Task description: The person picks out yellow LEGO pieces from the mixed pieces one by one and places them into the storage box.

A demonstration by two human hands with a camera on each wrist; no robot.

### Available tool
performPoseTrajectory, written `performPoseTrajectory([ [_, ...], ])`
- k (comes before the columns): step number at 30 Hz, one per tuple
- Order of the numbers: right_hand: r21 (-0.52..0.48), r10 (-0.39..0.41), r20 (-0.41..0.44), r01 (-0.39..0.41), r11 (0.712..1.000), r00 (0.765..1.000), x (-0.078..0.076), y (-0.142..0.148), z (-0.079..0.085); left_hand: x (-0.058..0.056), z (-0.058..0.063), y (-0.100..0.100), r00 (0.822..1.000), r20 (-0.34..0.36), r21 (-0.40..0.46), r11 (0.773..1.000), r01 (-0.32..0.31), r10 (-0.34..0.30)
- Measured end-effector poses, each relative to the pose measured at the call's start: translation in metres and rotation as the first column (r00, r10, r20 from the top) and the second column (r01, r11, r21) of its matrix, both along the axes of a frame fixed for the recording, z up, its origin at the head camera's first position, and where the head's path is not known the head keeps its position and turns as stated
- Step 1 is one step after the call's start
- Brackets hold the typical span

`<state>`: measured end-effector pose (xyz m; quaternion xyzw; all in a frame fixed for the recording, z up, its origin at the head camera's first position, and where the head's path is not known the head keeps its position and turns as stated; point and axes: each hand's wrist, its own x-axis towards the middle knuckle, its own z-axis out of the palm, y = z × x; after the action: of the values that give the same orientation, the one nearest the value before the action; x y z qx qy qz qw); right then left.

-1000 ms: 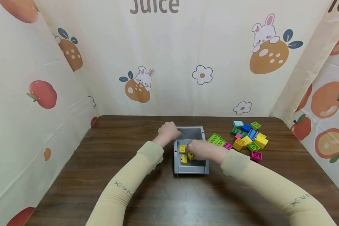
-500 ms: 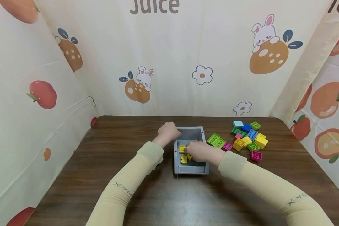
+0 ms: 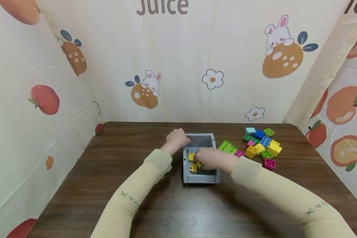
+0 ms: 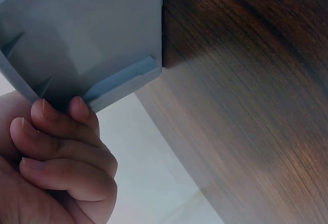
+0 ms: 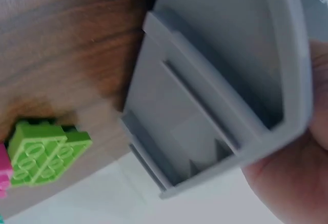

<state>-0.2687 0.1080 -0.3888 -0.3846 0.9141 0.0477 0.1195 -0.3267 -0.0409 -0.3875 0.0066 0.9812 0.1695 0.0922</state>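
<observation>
A grey open box (image 3: pixel 201 178) stands on the dark wooden table. My left hand (image 3: pixel 177 138) grips its far left wall; in the left wrist view the curled fingers (image 4: pixel 77 157) are at the edge of the box wall (image 4: pixel 113 34). My right hand (image 3: pixel 207 158) reaches inside over the right wall and pinches a yellow toy brick (image 3: pixel 199 165), mostly covered by the fingers. Near it in the box lie two more yellow pieces, a studded brick (image 3: pixel 191 157) and a small brick (image 3: pixel 193 168). The right wrist view shows the outer box wall (image 5: pixel 205 80); the right fingertips are hidden.
Right of the box lie light-green bricks (image 3: pixel 225 145) and a pink brick (image 3: pixel 239 153). Farther right is a loose pile with blue (image 3: pixel 266 141), yellow (image 3: pixel 275 149), green and pink bricks. A printed curtain (image 3: pixel 178 66) hangs behind the table.
My right hand has shifted slightly left inside the box, with the yellow brick at its fingers. The left hand and the box have stayed in place.
</observation>
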Motion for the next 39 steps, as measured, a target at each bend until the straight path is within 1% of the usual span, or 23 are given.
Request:
performPoseTrajectory([
  [4, 0.011, -0.015, 0.047, 0.015, 1.0, 0.999, 0.001, -0.001, 0.01, 0.0, 0.0, 0.0, 1.0, -0.003, 0.006, 1.0, -0.002, 0.002],
  [7, -0.002, -0.003, 0.073, 0.003, 1.0, 0.997, 0.002, -0.001, 0.019, 0.001, 0.0, 0.0, 1.0, -0.005, 0.006, 1.0, 0.0, 0.0],
  [11, -0.043, 0.017, 0.099, -0.013, 0.999, 0.995, 0.005, 0.001, 0.032, 0.002, 0.001, -0.001, 1.0, -0.006, 0.003, 1.0, 0.002, -0.002],
  [14, -0.074, 0.009, 0.121, 0.0, 0.997, 0.993, 0.007, 0.004, 0.043, 0.002, 0.001, -0.001, 1.0, -0.007, -0.001, 1.0, 0.002, -0.002],
  [17, -0.097, 0.001, 0.122, 0.011, 0.995, 0.992, 0.008, 0.008, 0.052, 0.001, 0.001, -0.001, 1.0, -0.006, -0.007, 1.0, 0.001, -0.001],
  [23, -0.123, -0.007, 0.07, 0.016, 0.992, 0.998, 0.009, 0.018, 0.068, 0.0, -0.001, 0.0, 1.0, 0.003, -0.007, 1.0, -0.003, 0.003],
  [29, -0.157, -0.037, 0.017, 0.039, 0.987, 0.999, 0.009, 0.031, 0.083, 0.0, -0.002, 0.0, 1.0, 0.001, -0.001, 1.0, -0.006, 0.006],
  [32, -0.183, -0.036, -0.013, 0.033, 0.983, 0.999, 0.008, 0.039, 0.087, 0.0, -0.001, 0.0, 1.0, -0.005, 0.0, 1.0, -0.004, 0.004],
  [36, -0.239, -0.023, -0.063, 0.007, 0.971, 0.998, 0.009, 0.05, 0.092, 0.001, -0.001, 0.0, 1.0, -0.01, 0.003, 1.0, -0.003, 0.004],
  [39, -0.273, -0.03, -0.085, 0.006, 0.962, 0.996, 0.01, 0.06, 0.094, 0.001, 0.0, 0.0, 1.0, -0.01, 0.007, 1.0, -0.002, 0.003],
])
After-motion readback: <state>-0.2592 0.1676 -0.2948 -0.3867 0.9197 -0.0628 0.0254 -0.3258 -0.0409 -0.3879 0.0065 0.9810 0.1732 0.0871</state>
